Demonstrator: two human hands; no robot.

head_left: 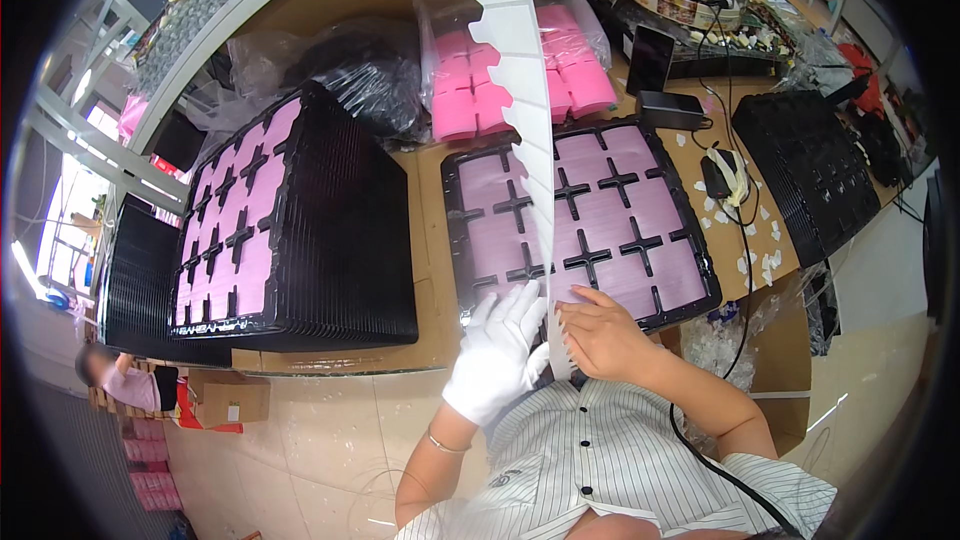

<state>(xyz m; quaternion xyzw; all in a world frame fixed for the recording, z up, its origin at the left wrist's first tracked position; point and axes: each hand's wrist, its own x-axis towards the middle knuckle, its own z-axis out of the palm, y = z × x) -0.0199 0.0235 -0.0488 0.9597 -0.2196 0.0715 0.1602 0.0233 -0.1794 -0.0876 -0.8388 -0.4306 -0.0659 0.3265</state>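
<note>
A long white strip (pixel 536 140) with a notched edge stretches from the top of the view down to my hands. My bare right hand (pixel 600 337) has its fingers curled and closed on the strip's near end. My left hand (pixel 497 350), in a white glove, is just left of the strip, fingers stretched out and thumb near it. How far the glove touches the strip I cannot tell. Beyond both hands lies a black tray (pixel 712 285) with pink sheets (pixel 620 230) between its raised black crosses. The strip hides part of this tray.
At left stands a tall stack of black trays (pixel 350 230), its top filled with pink sheets. Bagged pink pieces (pixel 455 100) lie at the back. To the right are a black cable (pixel 745 240), white scraps (pixel 768 265) and more stacked black trays (pixel 810 165). Another person (pixel 130 385) is far left.
</note>
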